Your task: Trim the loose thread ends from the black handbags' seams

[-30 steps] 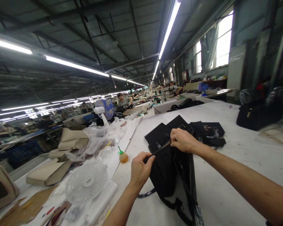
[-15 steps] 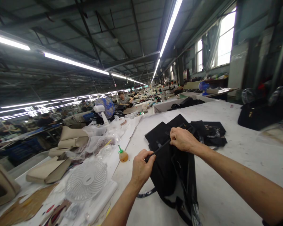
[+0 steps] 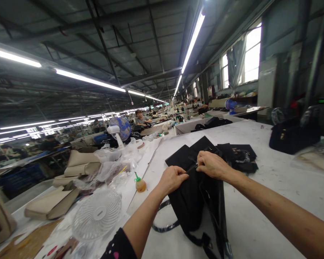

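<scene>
A black handbag stands in front of me on the white table, its straps hanging toward the near edge. My left hand pinches the bag's upper edge between thumb and fingers. Close beside it, my right hand grips the same edge further right, with a small shiny bit at its fingertips that I cannot make out. A plastic-wrapped dark handle loops out on the bag's left side. Just behind the bag lie flat black pieces, partly covered by my right hand.
Left of the bag stand a small oil bottle with a green spout and a white fan. Beige bags and clear plastic lie further left. Another black bag sits at the right. A person works in the distance.
My left hand has slid right along the bag's edge, closer to my right hand. The handle loop shows more on the left, and my left sleeve has come into view.
</scene>
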`<state>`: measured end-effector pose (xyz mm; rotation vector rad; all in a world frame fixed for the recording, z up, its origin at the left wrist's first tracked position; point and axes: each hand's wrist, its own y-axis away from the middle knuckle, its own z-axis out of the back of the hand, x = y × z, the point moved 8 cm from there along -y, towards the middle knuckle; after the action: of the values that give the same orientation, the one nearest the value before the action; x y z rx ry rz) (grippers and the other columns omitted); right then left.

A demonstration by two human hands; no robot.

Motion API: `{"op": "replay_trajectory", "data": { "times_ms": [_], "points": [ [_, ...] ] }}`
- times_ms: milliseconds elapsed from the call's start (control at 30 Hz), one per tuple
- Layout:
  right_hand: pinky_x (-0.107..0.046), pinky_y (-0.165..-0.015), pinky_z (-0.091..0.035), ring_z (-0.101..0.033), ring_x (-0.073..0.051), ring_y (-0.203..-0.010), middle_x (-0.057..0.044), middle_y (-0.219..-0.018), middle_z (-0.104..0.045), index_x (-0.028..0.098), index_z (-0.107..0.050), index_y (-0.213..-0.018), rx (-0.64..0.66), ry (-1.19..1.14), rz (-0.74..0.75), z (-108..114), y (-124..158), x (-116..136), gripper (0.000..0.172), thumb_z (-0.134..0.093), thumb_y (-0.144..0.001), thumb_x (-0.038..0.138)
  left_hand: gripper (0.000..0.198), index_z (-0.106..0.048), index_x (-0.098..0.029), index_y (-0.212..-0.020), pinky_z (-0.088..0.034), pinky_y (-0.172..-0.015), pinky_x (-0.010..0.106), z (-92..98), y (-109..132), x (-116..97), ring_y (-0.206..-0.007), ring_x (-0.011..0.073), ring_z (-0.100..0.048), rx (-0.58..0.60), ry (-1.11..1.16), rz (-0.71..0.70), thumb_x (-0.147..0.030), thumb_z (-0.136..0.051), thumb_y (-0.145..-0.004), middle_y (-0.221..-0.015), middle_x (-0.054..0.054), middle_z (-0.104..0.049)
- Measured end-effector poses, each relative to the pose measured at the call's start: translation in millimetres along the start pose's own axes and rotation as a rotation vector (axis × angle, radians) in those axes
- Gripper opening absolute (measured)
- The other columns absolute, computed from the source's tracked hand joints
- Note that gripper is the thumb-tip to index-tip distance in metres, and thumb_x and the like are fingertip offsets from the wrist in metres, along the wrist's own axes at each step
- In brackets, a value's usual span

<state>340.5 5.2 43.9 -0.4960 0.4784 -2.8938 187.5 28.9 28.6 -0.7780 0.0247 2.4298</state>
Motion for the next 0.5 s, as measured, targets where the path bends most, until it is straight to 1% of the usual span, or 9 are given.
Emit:
{"op": "replay_trajectory", "data": {
  "times_ms": [100,200,333,500],
  "points": [
    [-0.025,-0.071,-0.039,-0.054,-0.015,-0.085,0.000,-0.093,-0.060,0.020,-0.061,-0.059,-0.041,-0.046,0.042,6,4,-18,0.013,-0.065,-0.070,0.026,0.022,-0.071,-0.020,-0.076,-0.038,-0.060,0.025,-1.3,-3,1,-0.068,0.0159,-0.058,-0.010,-0.020,0.013,-0.033,-0.054,-0.072,-0.070,0.001,-0.067],
    [-0.024,-0.070,-0.040,-0.056,-0.012,-0.078,0.001,-0.092,-0.061,0.019,-0.060,-0.058,-0.070,-0.098,0.035,7,6,-35,0.015,-0.063,-0.072,0.025,0.022,-0.071,-0.020,-0.077,-0.039,-0.062,0.025,-3.0,-2,2,-0.070,0.0160,-0.059,-0.004,-0.007,0.007,-0.033,-0.054,-0.072,-0.072,0.001,-0.067],
    [-0.023,-0.070,-0.039,-0.059,-0.013,-0.078,0.001,-0.088,-0.064,0.020,-0.061,-0.062,-0.103,-0.079,0.017,8,5,-40,0.012,-0.062,-0.073,0.025,0.022,-0.070,-0.019,-0.076,-0.038,-0.061,0.024,-4.0,-1,1,-0.069,0.0153,-0.058,0.004,-0.003,0.011,-0.033,-0.054,-0.072,-0.071,0.001,-0.066],
    [-0.025,-0.064,-0.038,-0.062,-0.016,-0.078,-0.001,-0.080,-0.068,0.022,-0.066,-0.066,-0.100,0.027,-0.109,12,4,-39,0.011,-0.061,-0.073,0.029,0.022,-0.070,-0.018,-0.076,-0.037,-0.058,0.023,-3.0,0,-3,-0.067,0.0147,-0.055,0.027,-0.014,0.024,-0.033,-0.053,-0.072,-0.069,0.001,-0.064]
  ]
}}
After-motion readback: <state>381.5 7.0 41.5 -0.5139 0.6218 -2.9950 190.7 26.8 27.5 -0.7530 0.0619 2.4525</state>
